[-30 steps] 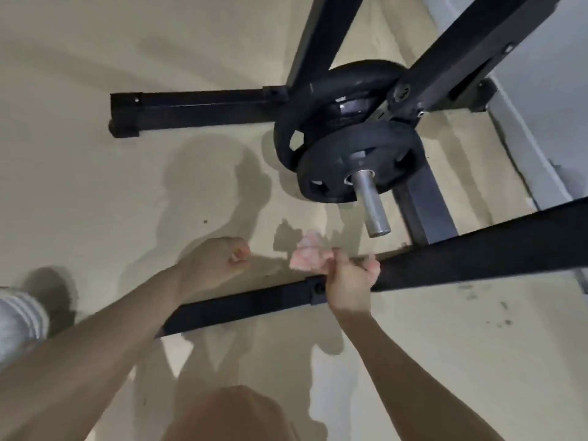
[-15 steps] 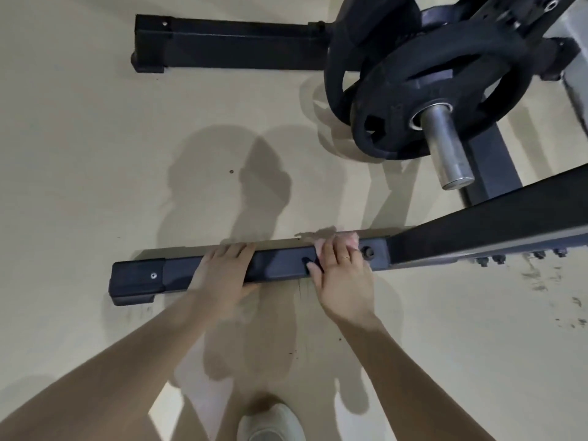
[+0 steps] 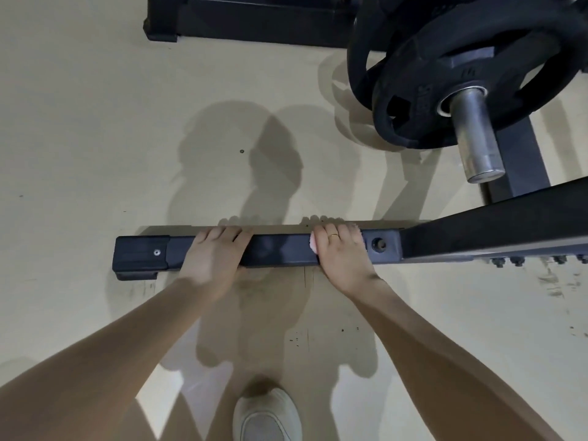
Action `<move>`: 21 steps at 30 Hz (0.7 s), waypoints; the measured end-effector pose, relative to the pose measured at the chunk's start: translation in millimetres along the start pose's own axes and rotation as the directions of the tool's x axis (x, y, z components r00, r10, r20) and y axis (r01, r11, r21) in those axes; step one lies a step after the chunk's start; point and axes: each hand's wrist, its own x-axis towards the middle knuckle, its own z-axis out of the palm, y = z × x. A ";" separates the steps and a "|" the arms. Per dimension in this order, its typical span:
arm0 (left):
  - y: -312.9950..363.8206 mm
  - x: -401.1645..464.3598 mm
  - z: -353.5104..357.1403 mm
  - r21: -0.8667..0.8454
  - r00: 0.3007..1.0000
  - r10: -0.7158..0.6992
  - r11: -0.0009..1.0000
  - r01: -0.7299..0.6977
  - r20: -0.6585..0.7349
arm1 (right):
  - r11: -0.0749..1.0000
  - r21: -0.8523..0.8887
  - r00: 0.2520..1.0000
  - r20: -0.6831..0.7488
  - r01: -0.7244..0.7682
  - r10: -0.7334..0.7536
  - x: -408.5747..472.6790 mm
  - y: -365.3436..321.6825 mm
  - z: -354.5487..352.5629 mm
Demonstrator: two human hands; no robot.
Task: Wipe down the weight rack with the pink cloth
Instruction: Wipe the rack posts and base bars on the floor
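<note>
Grip: right hand [image 3: 342,256] clamps pink cloth [image 3: 313,247] onto rack base bar [image 3: 283,249] (cloth mostly hidden under palm). Bar's long axis runs left from grip; left hand [image 3: 213,256] grasps bar there, blocking likely wipe path.

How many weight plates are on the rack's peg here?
2: a front plate on the steel peg, and a second plate right behind it. More may be hidden past the frame's top.

Beige floor [image 3: 79,122], white shoe [image 3: 265,415], weight plates [image 3: 445,74]
</note>
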 end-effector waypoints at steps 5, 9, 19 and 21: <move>-3.7 -0.3 0.8 -0.055 1.000 0.017 0.998 -0.018 -0.005 | 0.907 0.401 0.991 -0.081 0.130 -0.106 6.1 -34.8 6.9; -3.0 -1.0 -0.3 -0.071 1.000 -0.001 0.997 0.001 0.011 | 0.882 0.444 0.977 0.060 0.156 -0.203 -7.1 3.3 12.6; -1.7 0.0 -1.3 -0.112 1.000 -0.020 0.993 0.023 0.025 | 0.982 0.188 1.000 0.011 -0.025 0.023 -6.3 -32.6 -6.4; -3.0 0.7 -2.3 -0.113 0.999 -0.011 0.994 0.014 0.032 | 0.970 0.242 0.999 -0.009 -0.028 0.032 -2.0 -40.1 -12.1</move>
